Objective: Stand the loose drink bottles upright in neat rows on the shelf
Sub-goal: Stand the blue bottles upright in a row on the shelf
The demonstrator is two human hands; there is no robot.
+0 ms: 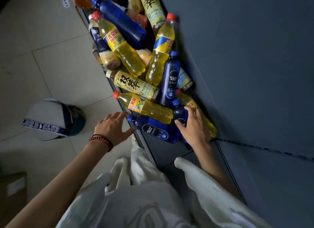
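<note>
hands closing in on the nearest blue soda bottle

right hand [195, 126] is spread wide, fingers draped over an upright-leaning dark blue bottle [180, 112] at the near end of the heap, touching but not clearly gripping it. left hand [113, 126] is also open and empty, fingertips just beside the cap end of the blue soda bottle [153, 130] lying flat at the shelf's front.

that lying bottle looks like the one to lift first: take it round the middle, not the cap, since the yellow pineapple bottle [144, 107] rests partly across it and could roll when the support goes.

the pile of loose bottles [136, 58] fills the shelf [161, 153] further along, none in rows yet. bare shelf shows only at the near end, so rows should likely start there. the front edge is close; anything nudged left could drop to the tiled floor [51, 66].
</note>
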